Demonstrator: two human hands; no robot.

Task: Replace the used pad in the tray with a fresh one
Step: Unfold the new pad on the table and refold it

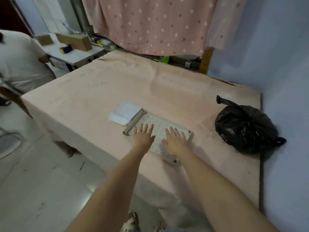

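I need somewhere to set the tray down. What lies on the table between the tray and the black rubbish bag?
Nothing: in the head view, only bare pink table cover separates the tray from the black rubbish bag.

My left hand [143, 137] and right hand [175, 142] lie flat, covering near part of tray [133, 123]; what lies under palms hidden. Pad [125, 113] partly tucked behind tray rim. Bag [245, 128] knotted, contents unseen. Person [21, 64] at left cut by frame edge. Items on far desk [78, 55] too blurred to name. My feet [132, 221] cut at bottom edge.
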